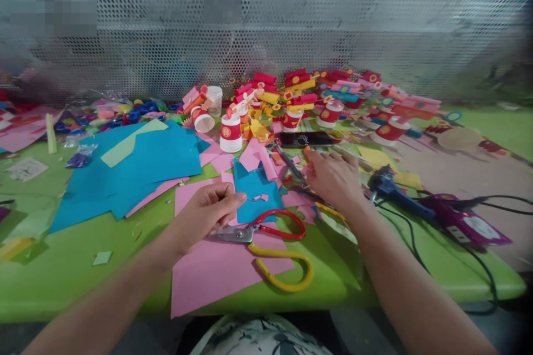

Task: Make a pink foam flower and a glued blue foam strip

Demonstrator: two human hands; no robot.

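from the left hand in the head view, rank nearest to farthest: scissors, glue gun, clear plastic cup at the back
1. Scissors: just right of the left hand, lying on the pink paper, blades by the fingers.
2. Clear plastic cup: straight back from the hand, among the paper crafts.
3. Glue gun: far right, beyond the right hand.

A green table [66, 272] carries blue paper [137, 172], pink paper [216, 272], scissors [266, 233] and decorated cups [231, 133].
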